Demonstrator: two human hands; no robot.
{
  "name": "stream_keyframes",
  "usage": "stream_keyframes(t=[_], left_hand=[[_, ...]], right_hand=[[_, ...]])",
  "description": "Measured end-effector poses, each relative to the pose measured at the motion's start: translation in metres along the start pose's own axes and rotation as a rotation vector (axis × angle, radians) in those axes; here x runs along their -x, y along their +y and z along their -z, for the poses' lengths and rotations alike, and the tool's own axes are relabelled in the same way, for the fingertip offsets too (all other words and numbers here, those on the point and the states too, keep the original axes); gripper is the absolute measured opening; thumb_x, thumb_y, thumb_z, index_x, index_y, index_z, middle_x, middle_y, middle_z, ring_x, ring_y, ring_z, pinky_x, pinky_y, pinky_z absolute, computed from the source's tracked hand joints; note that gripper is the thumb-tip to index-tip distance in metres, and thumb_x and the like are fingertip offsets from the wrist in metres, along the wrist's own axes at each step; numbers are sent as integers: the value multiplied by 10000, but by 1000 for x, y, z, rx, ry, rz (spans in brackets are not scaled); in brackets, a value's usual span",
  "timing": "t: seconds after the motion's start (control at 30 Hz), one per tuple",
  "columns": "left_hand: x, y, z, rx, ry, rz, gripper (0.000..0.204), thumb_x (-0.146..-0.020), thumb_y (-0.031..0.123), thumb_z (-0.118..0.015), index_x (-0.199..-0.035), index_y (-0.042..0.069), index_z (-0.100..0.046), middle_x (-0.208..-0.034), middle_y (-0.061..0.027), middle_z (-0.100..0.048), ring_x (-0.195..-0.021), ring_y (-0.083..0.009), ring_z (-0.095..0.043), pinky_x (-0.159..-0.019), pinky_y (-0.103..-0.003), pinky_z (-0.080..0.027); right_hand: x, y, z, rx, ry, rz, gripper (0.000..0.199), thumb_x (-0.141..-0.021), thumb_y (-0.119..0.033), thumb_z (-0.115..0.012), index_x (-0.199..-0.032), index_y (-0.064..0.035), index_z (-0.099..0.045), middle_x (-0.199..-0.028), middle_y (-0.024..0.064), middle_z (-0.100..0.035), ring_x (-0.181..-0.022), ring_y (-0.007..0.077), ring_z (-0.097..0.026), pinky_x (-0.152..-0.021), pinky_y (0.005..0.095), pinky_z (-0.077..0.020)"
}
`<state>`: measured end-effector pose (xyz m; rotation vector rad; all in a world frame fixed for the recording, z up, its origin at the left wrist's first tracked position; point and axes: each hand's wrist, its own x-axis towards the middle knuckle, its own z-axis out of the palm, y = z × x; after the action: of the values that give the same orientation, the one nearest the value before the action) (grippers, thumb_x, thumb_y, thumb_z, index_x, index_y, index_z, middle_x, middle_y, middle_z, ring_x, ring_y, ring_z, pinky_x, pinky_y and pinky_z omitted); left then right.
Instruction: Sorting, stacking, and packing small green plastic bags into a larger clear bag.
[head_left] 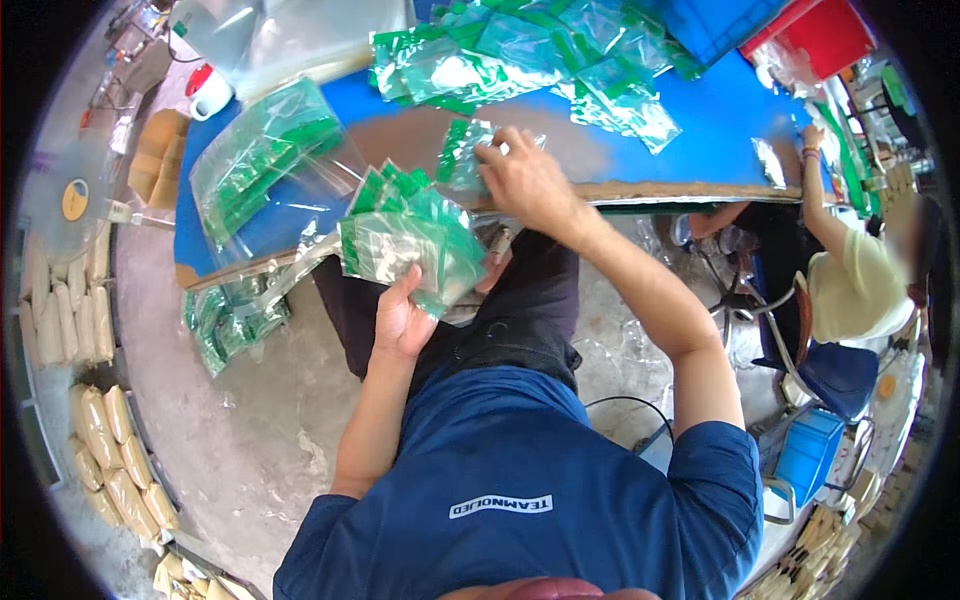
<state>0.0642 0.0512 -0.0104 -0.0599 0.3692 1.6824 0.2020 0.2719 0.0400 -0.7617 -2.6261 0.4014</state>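
Note:
My left hand [400, 318] grips a fanned bunch of clear plastic bags with green printing [415, 245], held over my lap at the table's front edge. Over the table, my right hand [522, 175] has its fingers bent and drawn together at a single green-and-clear plastic bag [462, 155], partly covered by the hand. A big clear plastic bag [335, 165] with green packets inside lies left of the bunch, hanging toward the edge. Farther back, a wide heap of the same green-and-clear bags [520, 50] spreads across the blue tabletop [720, 125].
At the back left are clear plastic sheets [290, 40], a red-and-white mug [208, 92] and a cardboard box [158, 158]. Blue [725, 30] and red [820, 40] bins stand at the back right. A seated co-worker [850, 275] is at the right. More green packets [235, 325] hang below the left edge.

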Motion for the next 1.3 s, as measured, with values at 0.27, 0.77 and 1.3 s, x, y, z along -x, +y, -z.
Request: stream_keyframes(t=[0.27, 0.77, 1.3], left_hand=[[-19, -16, -9, -71, 244, -59, 466, -929, 44, -640, -1366, 19, -482, -1350, -124, -569, -1254, -291, -546, -1122, -472, -402], [-24, -16, -15, -210, 94, 34, 452, -932, 103, -641, -1355, 24, -502, -1349, -115, -577, -1287, -273, -525, -1132, -456, -383], [-19, -15, -17, -425, 112, -1, 472, -925, 72, -624, -1357, -28, -463, -1321, -135, -572, -1241, -263, -558, -1089, -463, -440]], right_hand=[[7, 47, 33, -428, 202, -299, 301, -944, -47, -480, -1203, 0, -625, -1195, 208, -643, -1122, 376, -611, -961, 433, -491], [57, -11, 27, -115, -33, 326, 338, -857, -136, -608, -1148, 34, -603, -1284, 214, -554, -1180, 387, -525, -972, 486, -443], [36, 37, 56, -262, 44, 6, 361, -992, -254, -518, -1227, 10, -590, -1337, 232, -563, -1273, 408, -498, -1086, 480, -381]])
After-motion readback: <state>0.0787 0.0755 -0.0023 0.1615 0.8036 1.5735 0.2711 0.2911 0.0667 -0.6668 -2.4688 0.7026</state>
